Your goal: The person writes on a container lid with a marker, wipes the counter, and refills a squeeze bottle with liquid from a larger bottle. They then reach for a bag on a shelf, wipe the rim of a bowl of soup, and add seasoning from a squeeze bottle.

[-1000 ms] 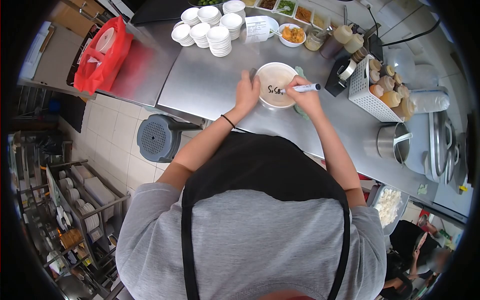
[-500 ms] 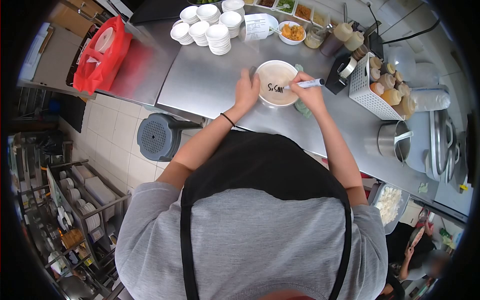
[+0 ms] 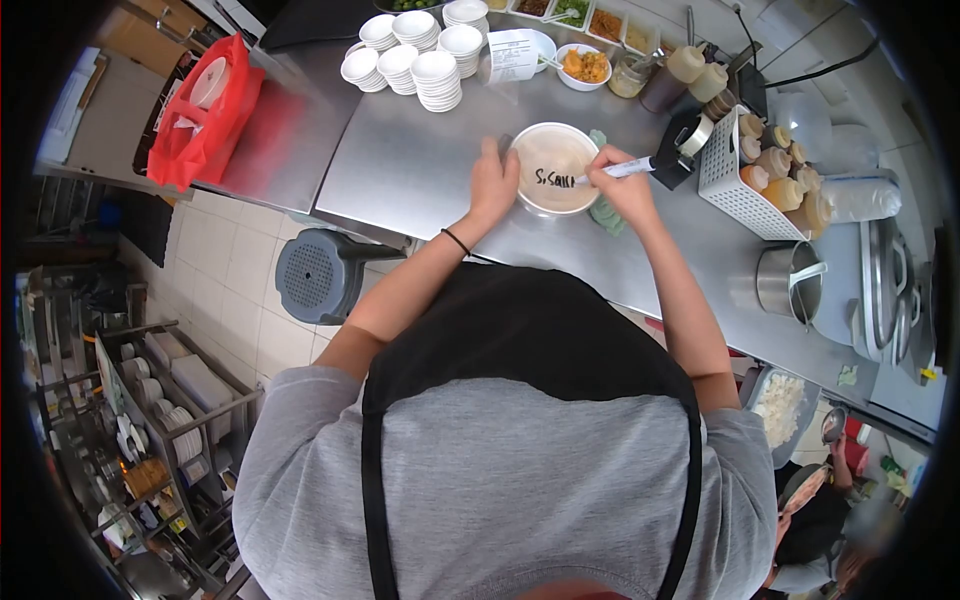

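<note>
A round, lidded plastic tub (image 3: 550, 150) stands on the steel counter, with black handwriting starting "S.Sa" on its lid. My left hand (image 3: 493, 185) grips the tub's left side, thumb against the rim. A small dark piece, which I cannot make out, shows by its fingers. In my right hand (image 3: 622, 190) is a white marker (image 3: 630, 168), held like a pen with its tip on the lid at the end of the writing. A crumpled green cloth (image 3: 606, 217) lies beside the tub, partly behind my right hand.
Stacked white bowls (image 3: 436, 75), a receipt (image 3: 512, 55) and a bowl of orange food (image 3: 584, 66) line the back. To the right are a white basket of bottles (image 3: 745, 185) and a steel pot (image 3: 785, 280). A grey stool (image 3: 310, 275) stands below; another person works at lower right.
The marker has moved slightly right, and another letter stroke has appeared on the lid. My left hand stays on the tub. At lower right, the other person has shifted with a pan.
</note>
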`<control>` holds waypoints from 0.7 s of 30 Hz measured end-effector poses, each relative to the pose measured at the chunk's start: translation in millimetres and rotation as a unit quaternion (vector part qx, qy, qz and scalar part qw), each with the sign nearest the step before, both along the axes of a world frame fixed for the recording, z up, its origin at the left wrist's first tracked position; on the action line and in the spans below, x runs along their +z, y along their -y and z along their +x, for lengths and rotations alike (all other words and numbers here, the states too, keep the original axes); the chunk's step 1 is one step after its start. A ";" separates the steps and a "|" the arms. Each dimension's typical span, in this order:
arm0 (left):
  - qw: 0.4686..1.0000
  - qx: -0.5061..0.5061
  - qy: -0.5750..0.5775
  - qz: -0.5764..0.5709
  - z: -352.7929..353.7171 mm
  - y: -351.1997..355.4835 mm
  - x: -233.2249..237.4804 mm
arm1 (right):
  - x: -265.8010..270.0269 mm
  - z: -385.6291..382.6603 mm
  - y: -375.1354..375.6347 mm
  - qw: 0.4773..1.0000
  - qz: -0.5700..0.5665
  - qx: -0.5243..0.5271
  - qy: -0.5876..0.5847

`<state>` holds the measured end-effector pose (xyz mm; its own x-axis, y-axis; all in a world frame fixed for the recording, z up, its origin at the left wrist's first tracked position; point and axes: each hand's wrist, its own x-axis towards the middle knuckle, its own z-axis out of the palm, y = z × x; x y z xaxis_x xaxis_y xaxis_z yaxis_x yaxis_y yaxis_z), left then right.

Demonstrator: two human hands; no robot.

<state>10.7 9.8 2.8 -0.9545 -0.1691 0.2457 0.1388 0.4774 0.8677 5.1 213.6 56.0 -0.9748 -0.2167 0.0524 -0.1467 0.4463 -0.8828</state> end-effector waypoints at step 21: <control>0.974 -0.111 -0.113 -0.161 14.3 -2.4 75.0 | 52.2 -3.1 10.0 0.943 -0.327 -0.053 0.044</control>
